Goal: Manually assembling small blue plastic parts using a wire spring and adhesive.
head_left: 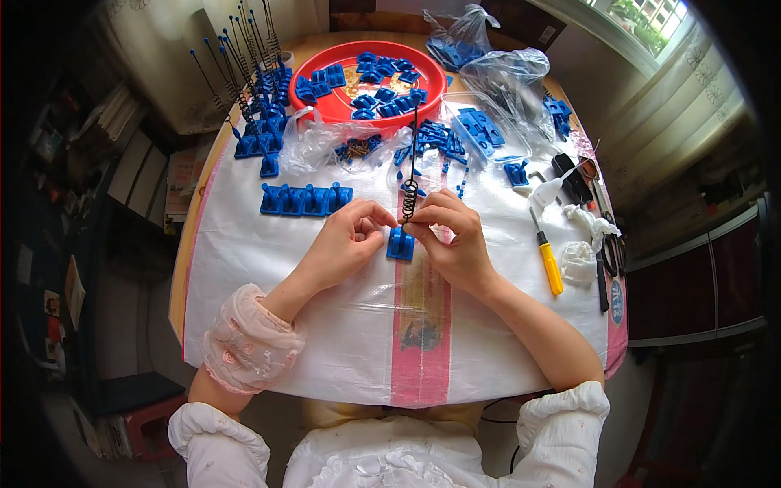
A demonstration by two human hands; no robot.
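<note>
My right hand (453, 238) pinches a black coiled spring with a long straight wire (410, 193) standing upright over a small blue plastic base (399, 244) on the table. My left hand (346, 240) is curled beside that base, its fingertips touching the base's left side. A row of several blue bases (305, 199) lies just behind my left hand. At the back left stands a cluster of blue bases fitted with springs and wires (256, 122).
A red round tray (329, 106) holds several loose blue parts at the back. Clear plastic bags (488, 77) with blue parts lie at the back right. A yellow-handled screwdriver (550, 262), white gloves (579, 262) and dark tools sit at the right. A white woven sheet (268, 268) covers the table.
</note>
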